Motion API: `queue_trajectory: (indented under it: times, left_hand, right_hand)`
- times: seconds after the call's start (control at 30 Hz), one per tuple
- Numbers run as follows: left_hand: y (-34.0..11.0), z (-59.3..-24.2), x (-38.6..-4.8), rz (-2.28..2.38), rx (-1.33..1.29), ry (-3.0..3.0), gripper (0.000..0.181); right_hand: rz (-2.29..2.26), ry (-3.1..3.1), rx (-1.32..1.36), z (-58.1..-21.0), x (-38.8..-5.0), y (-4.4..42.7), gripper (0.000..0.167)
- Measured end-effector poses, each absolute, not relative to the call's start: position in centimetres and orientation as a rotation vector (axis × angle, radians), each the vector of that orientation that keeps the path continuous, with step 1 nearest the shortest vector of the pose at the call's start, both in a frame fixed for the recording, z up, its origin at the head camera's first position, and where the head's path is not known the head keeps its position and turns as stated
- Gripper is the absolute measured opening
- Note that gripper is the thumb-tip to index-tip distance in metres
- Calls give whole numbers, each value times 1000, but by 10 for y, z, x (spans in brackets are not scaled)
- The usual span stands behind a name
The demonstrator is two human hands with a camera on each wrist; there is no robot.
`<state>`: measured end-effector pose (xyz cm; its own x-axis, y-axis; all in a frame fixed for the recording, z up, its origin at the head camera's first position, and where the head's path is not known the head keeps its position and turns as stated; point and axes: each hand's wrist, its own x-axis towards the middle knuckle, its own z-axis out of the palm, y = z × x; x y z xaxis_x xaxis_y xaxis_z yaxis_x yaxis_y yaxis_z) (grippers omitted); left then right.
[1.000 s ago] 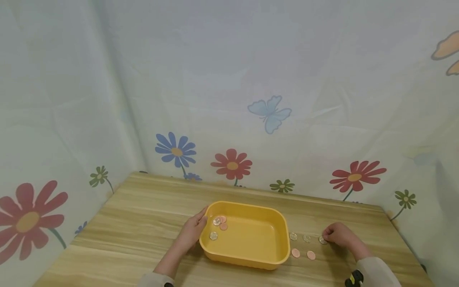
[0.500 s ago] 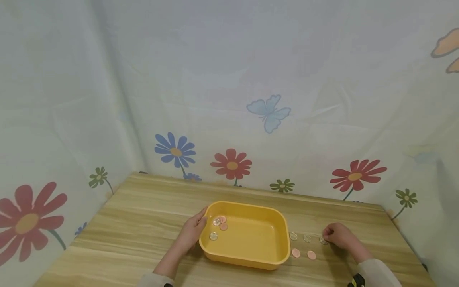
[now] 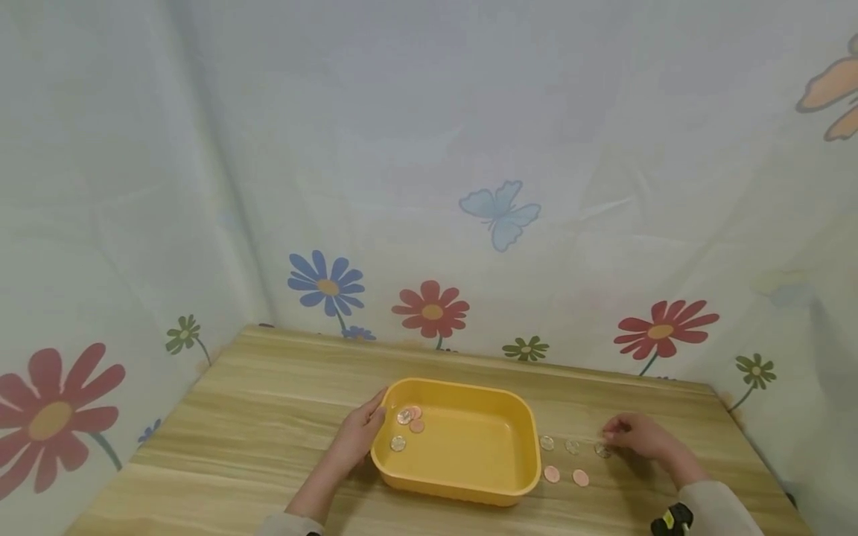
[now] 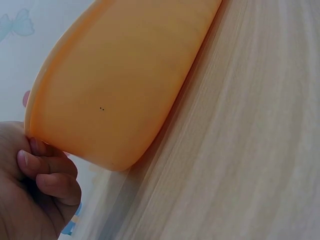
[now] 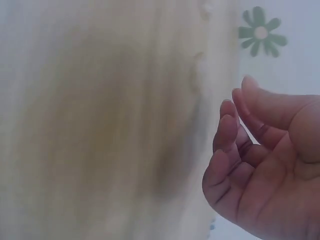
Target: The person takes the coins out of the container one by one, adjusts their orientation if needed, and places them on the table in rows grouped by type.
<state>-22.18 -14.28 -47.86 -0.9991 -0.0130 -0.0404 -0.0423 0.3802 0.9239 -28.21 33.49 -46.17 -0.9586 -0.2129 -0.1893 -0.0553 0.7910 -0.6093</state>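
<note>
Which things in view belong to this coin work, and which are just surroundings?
In the job:
- yellow tray, held by left hand
- coins inside it
- outside: silvery coins, near right hand; coppery coins

Just surroundings:
- woodgrain table
- flower-and-butterfly backdrop

Part of the left hand [image 3: 357, 435] is hidden by the yellow tray [image 3: 462, 455]. An orange butterfly [image 3: 831, 85] is cut off at the right. The marks on the coins [image 3: 580, 478] are too small to be read.
</note>
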Motion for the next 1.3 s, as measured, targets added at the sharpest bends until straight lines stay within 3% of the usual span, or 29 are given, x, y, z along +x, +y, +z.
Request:
queue_trajectory:
  times: [0.33, 0.8, 1.3]
  left_hand:
    - [-144, -480, -222, 1717, -59, 2593, 51]
    - [-144, -479, -223, 1715, -70, 2593, 51]
    - [-145, -478, -224, 1644, -52, 2610, 54]
  right_hand:
    - [-1078, 2670, -340, -418, -280, 301, 35]
    - [-991, 2599, -749, -357, -287, 230, 21]
    - [-822, 2396, -968, -352, -312, 143, 22]
